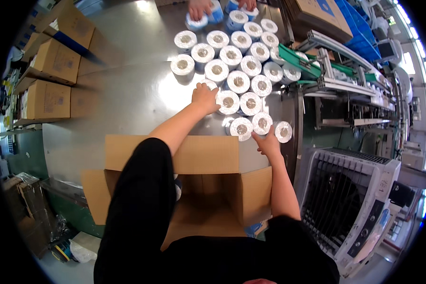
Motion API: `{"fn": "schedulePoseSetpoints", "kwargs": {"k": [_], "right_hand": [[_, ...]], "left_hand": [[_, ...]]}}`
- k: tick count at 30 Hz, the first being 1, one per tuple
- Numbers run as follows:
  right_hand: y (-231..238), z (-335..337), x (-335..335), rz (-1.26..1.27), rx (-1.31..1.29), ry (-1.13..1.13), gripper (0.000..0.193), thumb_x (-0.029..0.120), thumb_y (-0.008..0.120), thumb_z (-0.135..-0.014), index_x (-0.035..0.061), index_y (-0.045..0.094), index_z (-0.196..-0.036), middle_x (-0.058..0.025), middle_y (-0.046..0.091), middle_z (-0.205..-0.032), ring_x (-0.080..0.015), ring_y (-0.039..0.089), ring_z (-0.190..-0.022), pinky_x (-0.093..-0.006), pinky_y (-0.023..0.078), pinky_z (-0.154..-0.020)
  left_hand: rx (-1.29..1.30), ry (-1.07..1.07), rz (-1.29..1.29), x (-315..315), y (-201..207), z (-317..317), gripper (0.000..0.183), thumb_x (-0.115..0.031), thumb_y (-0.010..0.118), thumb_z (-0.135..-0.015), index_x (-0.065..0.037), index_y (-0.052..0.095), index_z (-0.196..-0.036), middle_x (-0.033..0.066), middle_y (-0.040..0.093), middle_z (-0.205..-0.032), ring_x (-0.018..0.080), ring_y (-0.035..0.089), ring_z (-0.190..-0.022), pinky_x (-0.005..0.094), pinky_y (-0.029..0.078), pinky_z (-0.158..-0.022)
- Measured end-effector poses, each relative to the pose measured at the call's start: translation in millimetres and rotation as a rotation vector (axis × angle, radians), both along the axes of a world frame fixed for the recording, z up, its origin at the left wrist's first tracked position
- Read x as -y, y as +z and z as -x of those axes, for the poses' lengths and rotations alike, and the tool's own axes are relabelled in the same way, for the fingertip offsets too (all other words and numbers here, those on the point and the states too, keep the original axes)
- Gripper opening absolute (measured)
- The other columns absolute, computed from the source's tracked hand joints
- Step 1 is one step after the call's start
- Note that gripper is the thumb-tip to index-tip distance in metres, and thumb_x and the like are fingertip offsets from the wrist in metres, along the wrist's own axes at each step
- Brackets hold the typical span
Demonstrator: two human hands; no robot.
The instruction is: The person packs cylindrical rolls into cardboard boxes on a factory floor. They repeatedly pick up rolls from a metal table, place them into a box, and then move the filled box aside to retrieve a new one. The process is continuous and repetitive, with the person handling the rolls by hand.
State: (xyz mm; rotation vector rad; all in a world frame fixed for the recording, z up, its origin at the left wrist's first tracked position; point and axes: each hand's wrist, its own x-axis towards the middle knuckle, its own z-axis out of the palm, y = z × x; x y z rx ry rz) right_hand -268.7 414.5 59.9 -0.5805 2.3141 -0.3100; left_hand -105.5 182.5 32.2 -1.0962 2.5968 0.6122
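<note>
Many upright paper rolls with white ends and clear wrap, some with blue sides, stand close together on a metal table (142,80). My left hand (205,99) curls its thumb and fingers against the left side of one paper roll (227,102). Nearer and to the right, my right hand (268,143) has its thumb and fingers about the near side of another paper roll (261,123). Its neighbours are a roll (241,128) on the left and one (283,132) on the right. Below my arms an open cardboard box (208,154) holds at least one roll, mostly hidden by my left sleeve.
At the far edge another person's hands (199,8) handle rolls. Several open cartons (57,61) line the left side. A metal-framed conveyor with a green guide (300,61) meets the table at the right. A large grey fan unit (345,199) stands at near right.
</note>
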Motion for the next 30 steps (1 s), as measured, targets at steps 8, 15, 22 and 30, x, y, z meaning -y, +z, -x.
{"fn": "schedulePoseSetpoints", "kwargs": {"k": [8,15,22,30], "right_hand": [[-112,-6,-6,0.292,-0.152,-0.046,0.090,0.031,0.073,-0.074,-0.0114,0.023,-0.136,-0.0280,0.065,-0.089,-0.0380,0.067,-0.079,-0.0422,0.053,-0.067],[-120,28,-7,0.350,-0.174,0.059,0.074,0.024,0.074,-0.069,-0.0093,0.042,-0.127,-0.0298,0.064,-0.095,-0.0433,0.062,-0.094,-0.0444,0.050,-0.082],[72,78,-71,0.565,-0.054,-0.085,0.062,0.001,0.064,-0.076,-0.0070,0.041,-0.132,-0.0087,0.067,-0.083,-0.0099,0.059,-0.068,-0.0224,0.045,-0.058],[226,-97,-81,0.688,-0.121,1.357,0.060,0.028,0.068,-0.079,-0.0011,0.045,-0.126,-0.0146,0.059,-0.064,-0.0303,0.059,-0.057,-0.0387,0.049,-0.052]], "left_hand": [[0.028,0.220,0.189,-30,-55,43,0.049,-0.048,0.068,-0.073,-0.021,0.065,-0.114,0.0182,0.050,-0.116,0.0339,0.043,-0.111,0.0455,0.034,-0.090],[-0.044,0.345,-0.320,31,25,7,0.044,-0.041,0.074,-0.067,-0.014,0.071,-0.102,0.0055,0.069,-0.086,0.0195,0.064,-0.083,0.0307,0.049,-0.075],[-0.713,0.519,-1.295,-13,211,-175,0.036,-0.018,0.058,-0.090,0.000,0.058,-0.122,0.0124,0.065,-0.111,0.0194,0.064,-0.098,0.0333,0.049,-0.093],[-0.126,-0.259,-0.219,-223,58,-164,0.026,-0.021,0.066,-0.083,-0.007,0.068,-0.105,0.0155,0.061,-0.109,0.0249,0.054,-0.108,0.0368,0.043,-0.093]]}}
